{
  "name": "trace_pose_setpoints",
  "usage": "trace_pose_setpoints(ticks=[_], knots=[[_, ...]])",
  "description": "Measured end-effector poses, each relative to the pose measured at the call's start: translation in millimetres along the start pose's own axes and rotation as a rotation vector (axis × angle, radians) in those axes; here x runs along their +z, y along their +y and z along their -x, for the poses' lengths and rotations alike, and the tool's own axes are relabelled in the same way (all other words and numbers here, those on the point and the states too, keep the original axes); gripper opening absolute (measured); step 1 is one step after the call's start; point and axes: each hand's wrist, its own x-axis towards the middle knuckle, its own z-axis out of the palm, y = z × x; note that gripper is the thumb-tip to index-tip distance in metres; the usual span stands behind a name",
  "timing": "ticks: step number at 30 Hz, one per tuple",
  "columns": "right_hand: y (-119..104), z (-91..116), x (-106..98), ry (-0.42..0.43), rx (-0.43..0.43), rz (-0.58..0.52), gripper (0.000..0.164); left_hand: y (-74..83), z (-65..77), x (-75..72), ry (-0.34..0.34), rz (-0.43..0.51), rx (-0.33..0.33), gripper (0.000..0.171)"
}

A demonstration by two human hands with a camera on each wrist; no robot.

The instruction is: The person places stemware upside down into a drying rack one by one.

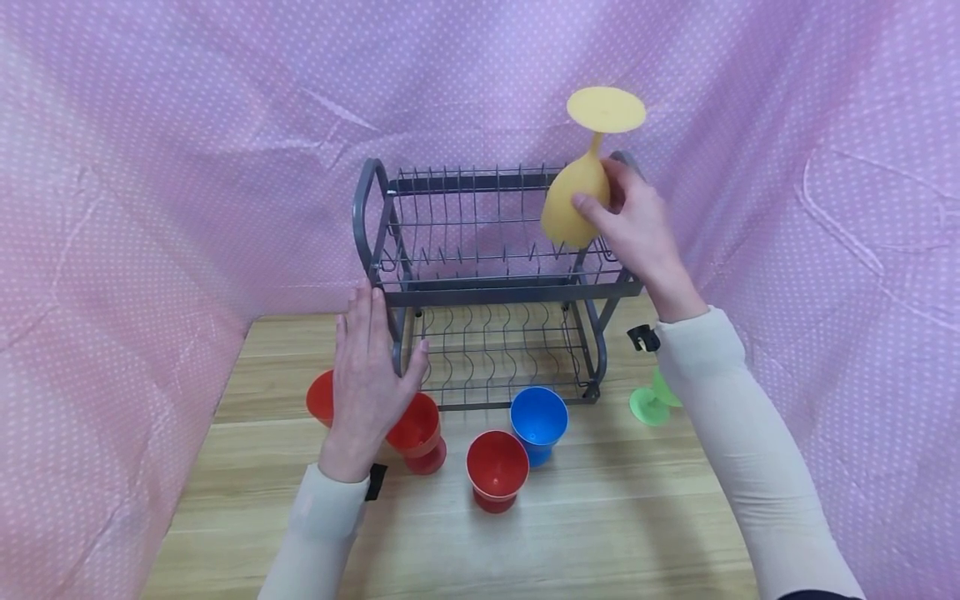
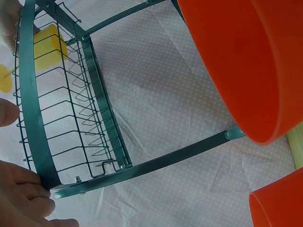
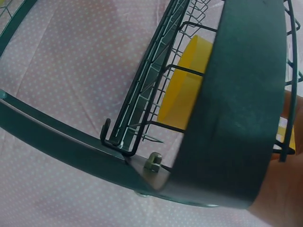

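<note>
One yellow goblet [image 1: 573, 200] — tilted, foot up — at the right end of the rack's [image 1: 480, 296] upper tier; right hand [image 1: 637, 218] pinches its bowl between thumb and fingers (whether the rim rests, cannot tell). Left hand [image 1: 369, 379], fingers extended, touches the rack's front left corner. Red cups [image 1: 497, 462], blue cup [image 1: 538, 415] on desk [image 1: 600, 533].

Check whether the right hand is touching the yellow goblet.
Touching. The head view shows the right hand gripping the yellow goblet, thumb against its bowl.
</note>
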Motion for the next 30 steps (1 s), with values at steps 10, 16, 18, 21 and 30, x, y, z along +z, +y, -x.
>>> trace_pose_setpoints(ticks=[10,16,18,21,30], knots=[[2.3,-6.4,0.5,-0.082,0.039,0.038,0.071,-0.1,0.9,0.5,-0.003,0.01,-0.008,0.082],[4.6,-11.8,-0.4,-0.132,0.039,0.075,0.072,0.0,0.7,0.8,-0.003,0.012,-0.006,0.081],[5.5,-13.3,-0.6,-0.142,0.041,0.086,0.073,0.0,0.8,1.2,-0.007,0.01,-0.008,0.081],[6.0,-14.9,-0.9,-0.153,0.042,0.1,0.075,-0.1,0.8,1.9,-0.01,0.01,-0.01,0.081],[1.5,-6.0,-0.9,-0.086,0.059,0.019,0.074,0.5,3.1,2.2,-0.024,0.036,-0.035,0.085]])
